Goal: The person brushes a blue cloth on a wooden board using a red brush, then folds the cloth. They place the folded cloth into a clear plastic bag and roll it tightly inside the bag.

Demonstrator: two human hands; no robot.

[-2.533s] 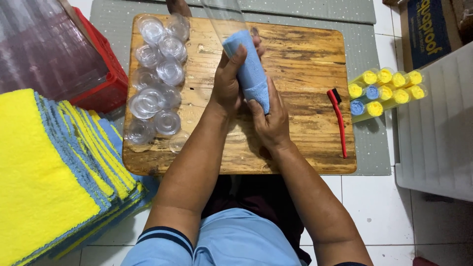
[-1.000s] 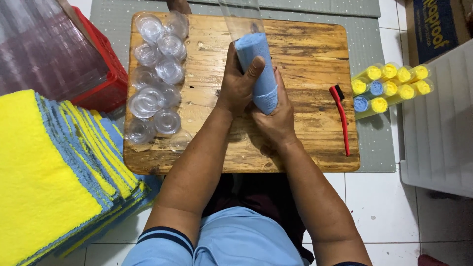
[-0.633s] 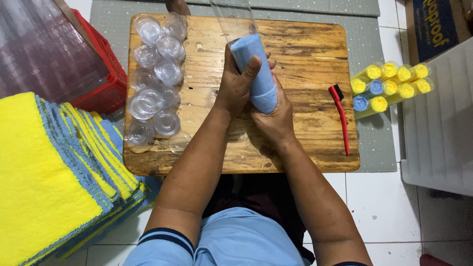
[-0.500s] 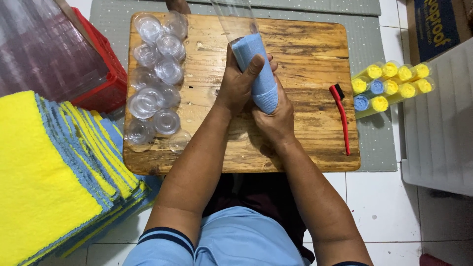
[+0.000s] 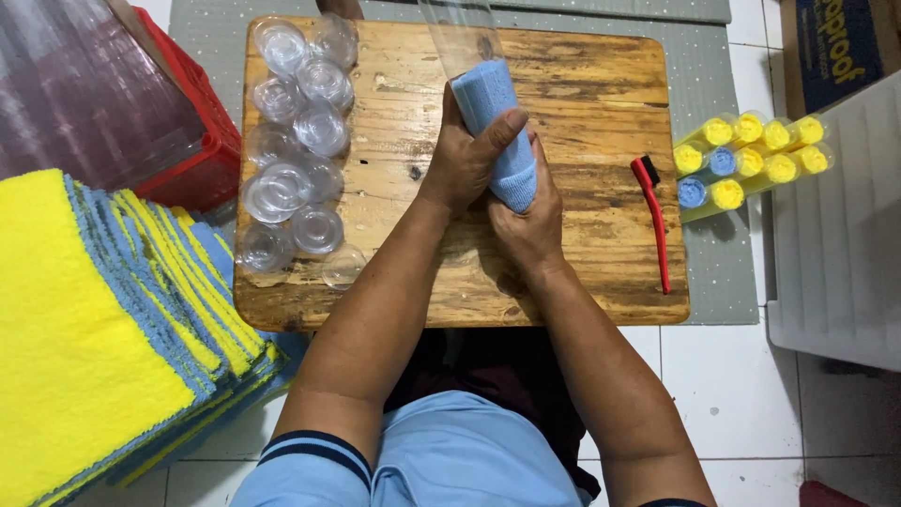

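Both grips closed on blue cloth (image 5: 495, 131), rolled, over board (image 5: 582, 84): left hand (image 5: 466, 160) wraps its middle, right hand (image 5: 530, 225) clamps lower end. Top end sits in clear tube (image 5: 460, 33). Lids (image 5: 300, 141) lie left.

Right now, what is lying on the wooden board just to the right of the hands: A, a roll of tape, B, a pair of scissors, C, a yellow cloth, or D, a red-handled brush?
D: a slim red-handled brush lies on the wooden board to the right of the right hand and left hand, which grip a rolled blue cloth.
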